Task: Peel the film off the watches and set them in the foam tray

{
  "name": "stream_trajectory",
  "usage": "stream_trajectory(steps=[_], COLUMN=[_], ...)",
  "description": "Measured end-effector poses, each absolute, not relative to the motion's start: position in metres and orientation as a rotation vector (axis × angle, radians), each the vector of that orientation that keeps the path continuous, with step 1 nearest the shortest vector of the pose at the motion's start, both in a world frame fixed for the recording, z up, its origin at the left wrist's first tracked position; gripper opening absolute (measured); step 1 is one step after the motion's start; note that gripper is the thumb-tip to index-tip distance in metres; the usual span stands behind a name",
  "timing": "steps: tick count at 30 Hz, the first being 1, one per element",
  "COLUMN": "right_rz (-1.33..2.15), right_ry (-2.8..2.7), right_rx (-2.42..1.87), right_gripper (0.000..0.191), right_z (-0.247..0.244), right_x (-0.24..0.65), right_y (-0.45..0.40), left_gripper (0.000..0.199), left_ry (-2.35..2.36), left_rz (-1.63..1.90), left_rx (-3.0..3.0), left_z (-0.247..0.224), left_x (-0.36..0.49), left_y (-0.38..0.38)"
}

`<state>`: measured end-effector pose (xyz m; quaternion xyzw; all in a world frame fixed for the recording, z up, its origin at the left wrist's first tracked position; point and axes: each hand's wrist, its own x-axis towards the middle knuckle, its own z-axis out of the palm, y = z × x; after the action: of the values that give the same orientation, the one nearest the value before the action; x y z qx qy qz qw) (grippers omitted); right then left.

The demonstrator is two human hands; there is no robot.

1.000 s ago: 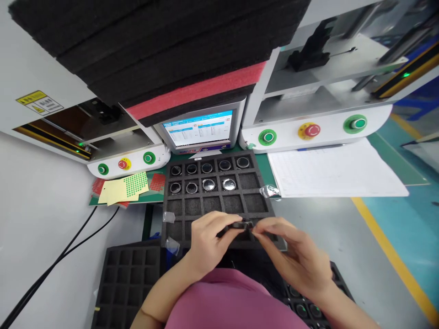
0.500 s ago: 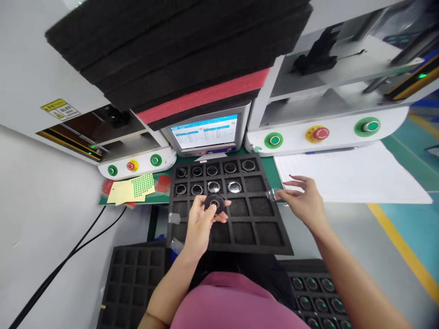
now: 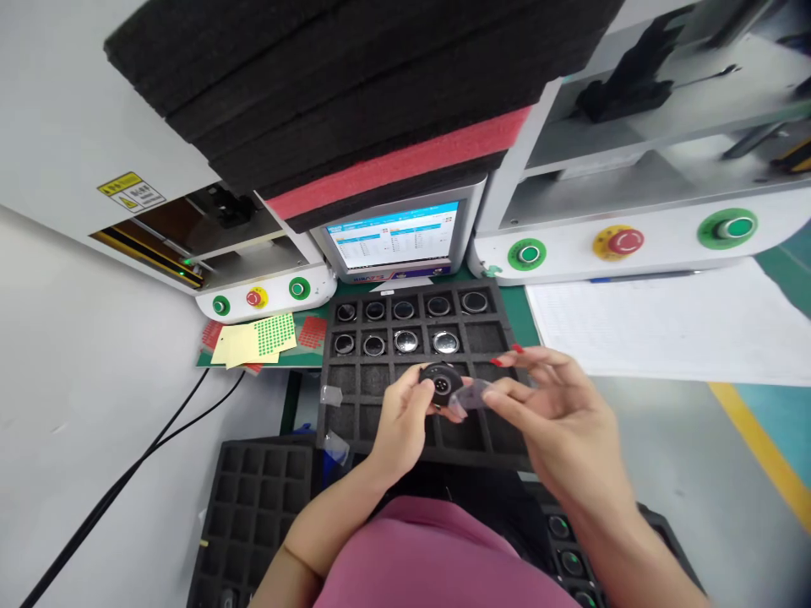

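The left hand [image 3: 402, 422] held a round black device [image 3: 442, 382] closed between thumb and fingers, above the near half of the foam tray [image 3: 375, 420]. The right hand [image 3: 563, 414], over the tray's right side, pinched a clear film [image 3: 470, 397] whose free end lay at the device's edge. Nine round units [image 3: 404, 309] occupied the tray's two far rows. Beyond the tray stood a monitor [image 3: 396, 239]; to its left lay sticker sheets [image 3: 275, 335].
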<state>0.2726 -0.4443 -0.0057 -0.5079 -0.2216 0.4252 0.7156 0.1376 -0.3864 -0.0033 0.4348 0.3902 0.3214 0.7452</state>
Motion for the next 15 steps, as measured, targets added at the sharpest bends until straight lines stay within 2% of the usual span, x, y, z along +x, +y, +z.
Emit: stream_trajectory(steps=[7,15], right_rz=[0.97,0.747], right_ry=[-0.519,-0.54], right_rx=[-1.082,-1.21], right_gripper=[0.038,0.046], right_z=[-0.007,-0.015], right_x=[0.256,0.25], right_y=[-0.438,-0.434], left_gripper=[0.057,0.033], left_ry=[0.835,0.912], left_rz=[0.798,0.7], left_rx=[1.061,1.332], left_z=[0.0,0.002], left_x=[0.135,0.137], left_y=[-0.393,-0.395])
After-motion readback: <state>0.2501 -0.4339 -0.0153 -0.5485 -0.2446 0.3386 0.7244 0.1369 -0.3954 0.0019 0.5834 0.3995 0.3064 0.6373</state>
